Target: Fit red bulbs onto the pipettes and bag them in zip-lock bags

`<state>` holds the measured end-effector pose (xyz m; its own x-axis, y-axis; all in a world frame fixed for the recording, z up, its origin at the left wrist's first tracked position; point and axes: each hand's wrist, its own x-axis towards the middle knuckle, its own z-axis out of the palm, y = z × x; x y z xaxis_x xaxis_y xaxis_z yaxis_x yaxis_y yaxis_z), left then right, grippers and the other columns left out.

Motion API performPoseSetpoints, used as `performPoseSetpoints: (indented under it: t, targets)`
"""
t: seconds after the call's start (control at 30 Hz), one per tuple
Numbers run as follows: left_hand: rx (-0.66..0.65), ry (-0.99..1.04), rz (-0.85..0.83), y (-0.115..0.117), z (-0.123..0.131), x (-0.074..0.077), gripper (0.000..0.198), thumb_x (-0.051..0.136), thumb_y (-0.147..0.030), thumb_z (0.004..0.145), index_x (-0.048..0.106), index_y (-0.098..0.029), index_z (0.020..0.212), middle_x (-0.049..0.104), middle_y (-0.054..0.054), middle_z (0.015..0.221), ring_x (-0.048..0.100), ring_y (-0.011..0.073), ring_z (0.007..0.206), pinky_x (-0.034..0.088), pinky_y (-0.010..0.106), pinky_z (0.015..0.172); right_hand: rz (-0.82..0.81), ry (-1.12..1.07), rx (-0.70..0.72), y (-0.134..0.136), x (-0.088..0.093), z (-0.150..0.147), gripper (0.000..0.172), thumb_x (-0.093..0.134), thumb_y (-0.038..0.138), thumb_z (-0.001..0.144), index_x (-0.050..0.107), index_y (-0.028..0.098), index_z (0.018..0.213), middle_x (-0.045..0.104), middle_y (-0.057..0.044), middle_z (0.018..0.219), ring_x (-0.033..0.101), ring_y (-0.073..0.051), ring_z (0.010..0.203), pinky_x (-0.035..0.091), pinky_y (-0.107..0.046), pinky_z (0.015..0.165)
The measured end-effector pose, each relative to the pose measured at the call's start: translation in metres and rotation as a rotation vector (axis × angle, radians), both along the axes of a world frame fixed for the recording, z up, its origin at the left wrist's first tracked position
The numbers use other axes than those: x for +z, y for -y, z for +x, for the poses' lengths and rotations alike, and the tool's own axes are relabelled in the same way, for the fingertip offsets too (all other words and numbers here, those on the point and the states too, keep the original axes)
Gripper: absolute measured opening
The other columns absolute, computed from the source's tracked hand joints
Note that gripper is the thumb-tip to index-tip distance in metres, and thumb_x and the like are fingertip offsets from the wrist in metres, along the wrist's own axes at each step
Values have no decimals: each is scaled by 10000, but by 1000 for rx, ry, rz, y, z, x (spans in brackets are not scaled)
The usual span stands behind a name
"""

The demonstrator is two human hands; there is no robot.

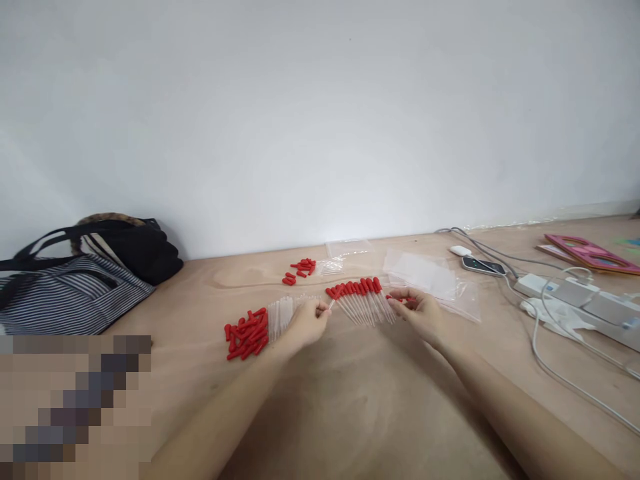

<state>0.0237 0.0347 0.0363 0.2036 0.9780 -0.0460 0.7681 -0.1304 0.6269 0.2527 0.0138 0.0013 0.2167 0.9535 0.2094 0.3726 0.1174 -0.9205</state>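
Between the thumb and fingers of my left hand [311,321] is a dropper, a thin clear tube with a red rubber bulb that slants up toward the right. That bulb meets the left end of a fanned row of red-bulbed droppers [361,308] lying on the table. Beside the row's right end, my right hand [421,313] has thumb and forefinger apart, with red bulbs [409,300] showing between and behind the fingers. Left of my left hand lie bare clear tubes [279,319], partly hidden by it, and a pile of loose red bulbs [247,335].
Behind are more red bulbs [304,268], a few clear tubes [331,267] and clear plastic bags [425,272]. A striped bag [75,293] and black bag [145,250] stand left. Right are a phone-like device [483,266], power strip [600,307], cables and a pink frame [590,252].
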Motion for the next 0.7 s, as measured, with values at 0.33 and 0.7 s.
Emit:
performPoseSetpoints:
  t: [0.33, 0.7]
  targets:
    - [107, -194, 9, -29, 30, -4, 109, 542, -147, 692, 575, -121, 793, 664, 85, 660, 630, 192, 659, 433, 243, 592, -26, 287, -131, 0, 6, 6, 224, 519, 321, 664, 663, 172, 749, 659, -34, 642, 565, -150, 540, 402, -237, 507]
    - [157, -339, 113, -25, 41, 1, 222, 472, -122, 728, 535, -90, 938, 613, 182, 964, 579, 264, 910, 433, 291, 698, 42, 418, -117, -3, 2, 9, 198, 486, 270, 676, 664, 196, 720, 676, -34, 724, 593, -166, 638, 404, -249, 575]
